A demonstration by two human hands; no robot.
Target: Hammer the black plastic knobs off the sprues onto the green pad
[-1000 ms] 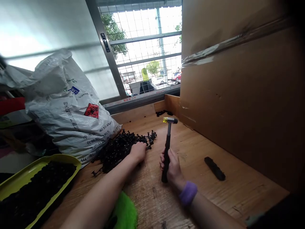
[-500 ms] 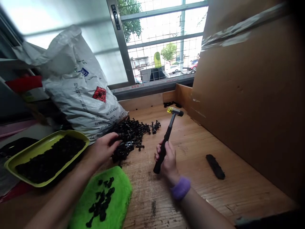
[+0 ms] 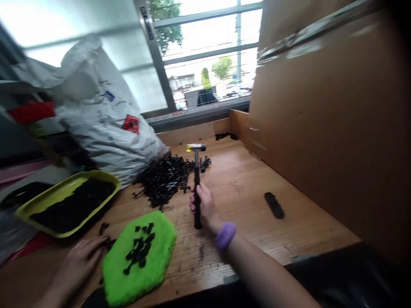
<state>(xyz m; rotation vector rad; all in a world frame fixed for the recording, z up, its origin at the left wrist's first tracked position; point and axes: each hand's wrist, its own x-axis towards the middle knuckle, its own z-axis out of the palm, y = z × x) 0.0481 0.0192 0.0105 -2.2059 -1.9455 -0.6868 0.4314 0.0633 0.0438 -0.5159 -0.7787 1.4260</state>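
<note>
My right hand (image 3: 205, 207), with a purple wristband, is wrapped round the black handle of a small mallet (image 3: 197, 188). The mallet stands upright, its metal head bearing one yellow face and one black face. My left hand (image 3: 80, 259), smeared by motion, is low at the left edge of a fuzzy green pad (image 3: 154, 271). At its fingertips is a small black part (image 3: 111, 244), apparently pinched. Several black pin-shaped parts (image 3: 141, 248) lie on the pad. Behind the pad a heap of similar black parts (image 3: 167, 177) spreads on the wooden table (image 3: 237, 205).
A yellow-green tray (image 3: 30, 209) of black bits stands at the left. A large white sack (image 3: 109, 115) leans behind the heap. Cardboard (image 3: 314, 128) walls the right side. One flat black strip (image 3: 274, 205) lies on the table. Beyond the window, a person (image 3: 206, 92) is outside.
My left hand has drawn back from the heap to the pad's left side. The mallet has swung from leaning right to upright and moved left in view. The view itself has shifted slightly.
</note>
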